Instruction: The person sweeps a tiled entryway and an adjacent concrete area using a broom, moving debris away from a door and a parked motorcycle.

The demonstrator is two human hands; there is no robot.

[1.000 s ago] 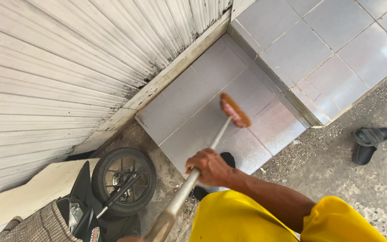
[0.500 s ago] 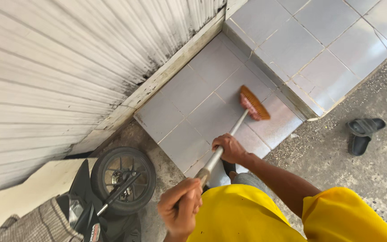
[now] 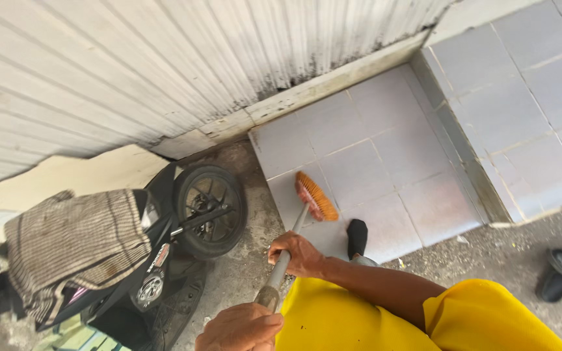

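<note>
I hold a broom with both hands. Its orange-bristled head point(image 3: 316, 196) rests on the grey tiled floor point(image 3: 391, 156) near the tiles' left front corner. My right hand point(image 3: 300, 253) is closed around the metal handle point(image 3: 297, 224) partway down. My left hand point(image 3: 242, 328) grips the handle's top end at the bottom of the view. My yellow sleeve point(image 3: 482, 318) and shirt fill the lower right. My foot in a black sandal point(image 3: 357, 237) stands on the tile edge just right of the broom head.
A black motorbike's front wheel point(image 3: 209, 209) stands left of the broom, with a checked cloth point(image 3: 76, 244) draped over the bike. A white ribbed shutter point(image 3: 164, 58) runs behind. A raised tiled step point(image 3: 541, 110) lies right; a black sandal point(image 3: 561, 276) sits on the gravelly ground.
The view swung left, showing more of the motorbike. The broom head was pulled back from the tiles by the step toward the left front corner, nearer the wheel.
</note>
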